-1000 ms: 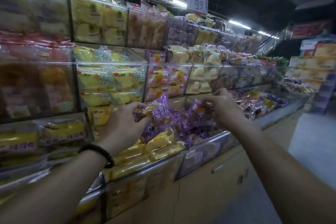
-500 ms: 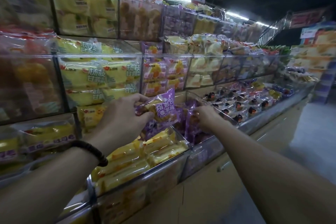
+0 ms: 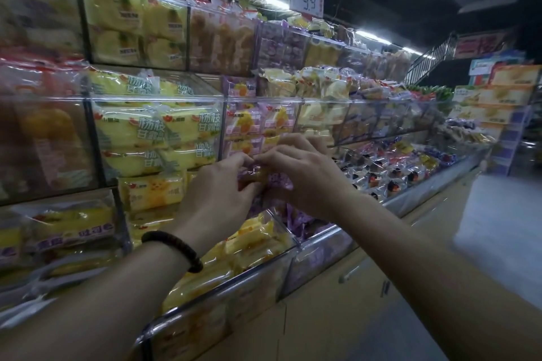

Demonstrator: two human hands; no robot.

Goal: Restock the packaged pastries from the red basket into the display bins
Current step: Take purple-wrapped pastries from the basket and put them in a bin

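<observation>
Head view: both hands meet over the bottom row of the display bins (image 3: 318, 255), just above the bin full of purple packets. The left hand (image 3: 217, 193) has its fingers curled in and pinches a purple pastry packet (image 3: 280, 180) by its left side. The right hand (image 3: 305, 182) comes from the other side, and its bent fingers close tight on the top and right of the same packet. Both grips are narrow, with the fingertips almost touching each other. Most of the packet is hidden behind the hands, and the writing on it is too blurry to read. A dark bead bracelet (image 3: 173, 249) sits on the left wrist. Just left of the purple bin, at the front edge of the display, lie long yellow packs (image 3: 252, 243). In the middle row, behind the left hand, big yellow packs (image 3: 152, 132) show the white words 杨枝甘露. Next to them, right behind the fingers, are pink packs (image 3: 255, 123) with small writing that cannot be read. A pack at the far left (image 3: 73, 231) shows 吐司. A white price sign (image 3: 306, 3) on the top edge of the display says 9.9. To the right, the bottom row holds small clear packs with dark-topped cakes (image 3: 390, 183).
</observation>
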